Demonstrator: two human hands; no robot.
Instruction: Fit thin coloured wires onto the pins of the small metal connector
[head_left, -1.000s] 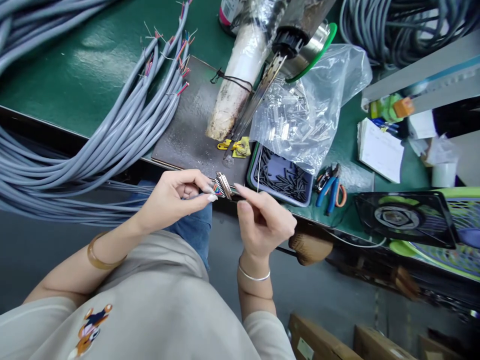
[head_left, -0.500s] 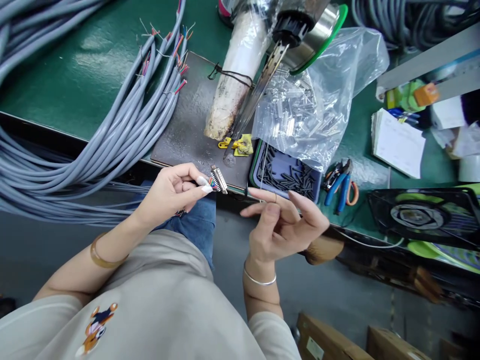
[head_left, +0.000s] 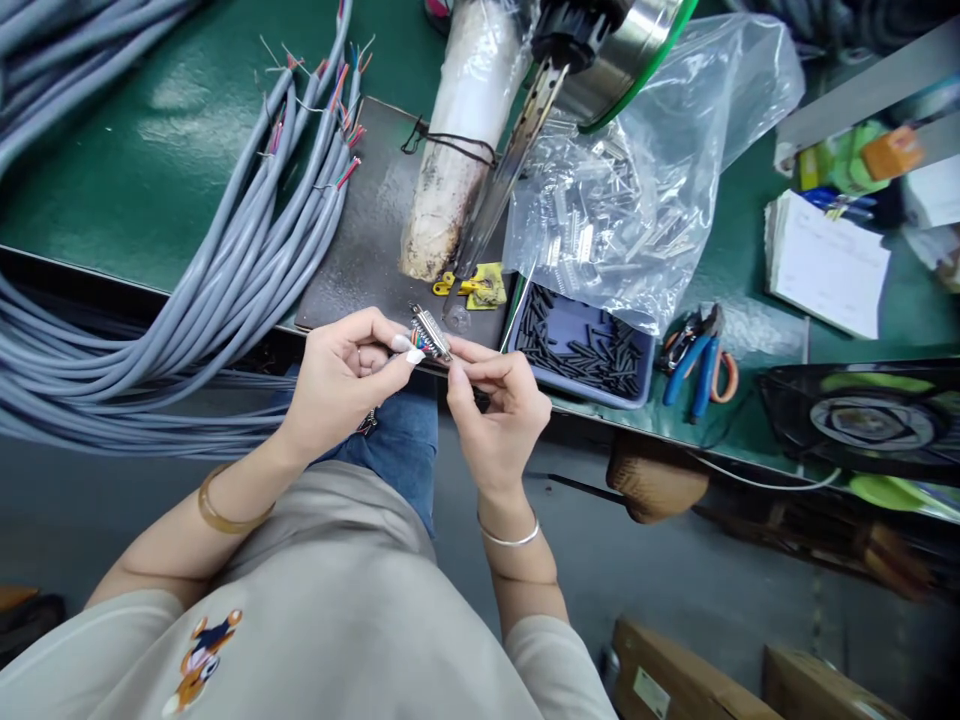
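Between my two hands is a metal multi-pin connector (head_left: 431, 332) with small coloured wires on its back, held over the near edge of a dark mat (head_left: 360, 230). My left hand (head_left: 349, 375) pinches it by the wires, thumb against forefinger. The thumb and forefinger of my right hand (head_left: 499, 405) close on the connector's lower right end. Whether a small part also sits in those right fingertips is hidden. Just beyond the connector, a yellow clip (head_left: 454, 285) lies beside a yellow sponge (head_left: 487, 287), under the metal shaft of a soldering tool (head_left: 510, 170).
Grey cables (head_left: 247, 250) with stripped ends fill the left. A purple tray (head_left: 559, 310) holds black tubes; a clear bag (head_left: 637, 200) of parts overlaps it. To the right are blue-handled cutters (head_left: 691, 375), a notepad (head_left: 825, 265) and a fan (head_left: 862, 420). A solder spool (head_left: 630, 60) stands behind.
My right hand has moved left from beside the tray, and its spread fingers have closed on the connector's end. My left hand keeps its pinch. The view has shifted slightly.
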